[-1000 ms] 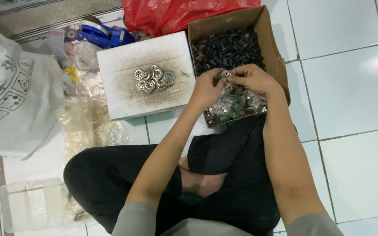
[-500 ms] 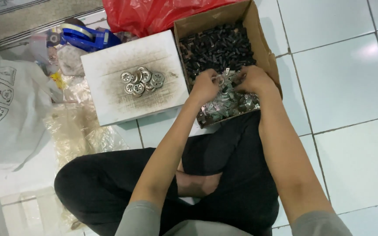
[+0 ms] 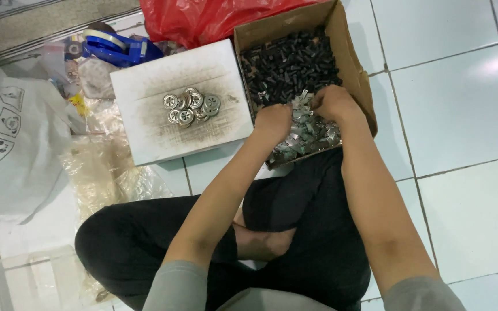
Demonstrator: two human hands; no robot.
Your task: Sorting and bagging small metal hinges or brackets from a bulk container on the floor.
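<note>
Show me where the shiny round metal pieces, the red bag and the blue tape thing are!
shiny round metal pieces [image 3: 191,107], head view, middle of the pile.
red bag [image 3: 203,20], head view, crinkled front.
blue tape dispenser [image 3: 116,49], head view, blue body.

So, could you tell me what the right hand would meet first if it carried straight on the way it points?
The right hand points up-left in the picture, so it would likely meet the black parts in the cardboard box first; depth is unclear.
</note>
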